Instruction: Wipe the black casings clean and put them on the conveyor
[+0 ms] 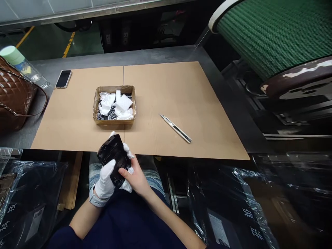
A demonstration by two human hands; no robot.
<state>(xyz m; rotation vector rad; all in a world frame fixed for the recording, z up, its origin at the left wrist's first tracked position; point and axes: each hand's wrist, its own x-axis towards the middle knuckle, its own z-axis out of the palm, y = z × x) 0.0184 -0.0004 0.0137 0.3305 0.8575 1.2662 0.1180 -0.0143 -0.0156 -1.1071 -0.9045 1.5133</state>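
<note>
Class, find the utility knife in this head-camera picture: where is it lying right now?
In the head view, the utility knife lies on the tan cardboard sheet, right of the cardboard tray and beyond the black object the person holds.

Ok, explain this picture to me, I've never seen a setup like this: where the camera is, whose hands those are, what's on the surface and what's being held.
There is no machine here, only a person's two hands, seen from a single camera worn on that person's head and looking down. The left hand wears a white glove and the right hand is bare. Together they hold a black moulded object; I cannot tell what it is. Ahead, brown cardboard sheets cover a metal bench. On them sit a cardboard tray of white paper and small black pieces, a utility knife and a phone. Further left are a quilted brown handbag and a green-capped bottle.
</note>
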